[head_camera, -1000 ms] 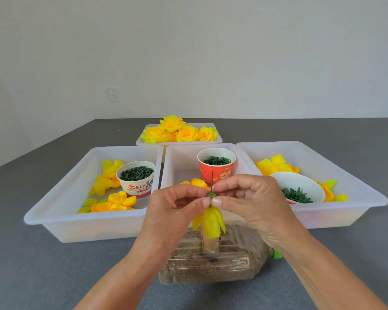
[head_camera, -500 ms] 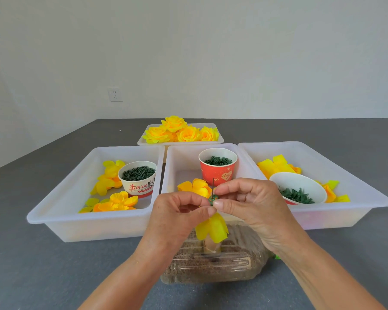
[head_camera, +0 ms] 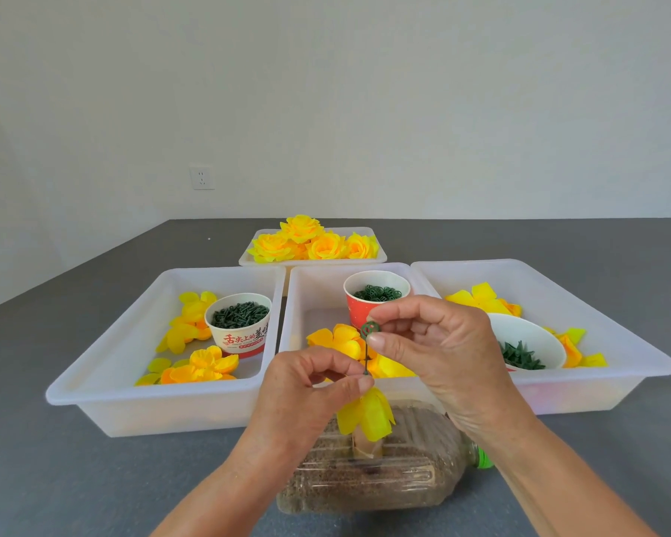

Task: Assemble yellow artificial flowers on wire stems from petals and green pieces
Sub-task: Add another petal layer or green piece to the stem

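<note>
A thin dark wire stem (head_camera: 365,356) stands upright with folded yellow petals (head_camera: 366,418) hanging below my fingers. My left hand (head_camera: 307,389) pinches the stem just above those petals. Thumb and forefinger of my right hand (head_camera: 434,350) pinch a small green ring piece (head_camera: 369,327) at the stem's top end. The stem's foot goes into a plastic bottle (head_camera: 372,474) lying on its side, filled with brownish grains. Loose yellow petals (head_camera: 338,341) lie in the middle tray behind my hands.
Three white trays stand side by side: the left tray (head_camera: 94,385) with petals and a cup of dark green pieces (head_camera: 239,323), the middle tray with a red cup (head_camera: 376,300) of green rings, the right tray (head_camera: 636,354) with petals and a white bowl (head_camera: 527,343). Finished flowers (head_camera: 312,242) fill a far tray.
My right hand has lifted the green ring piece up the stem to its top end. My left hand stayed pinching the stem above the petals, and more bare wire shows between the hands.
</note>
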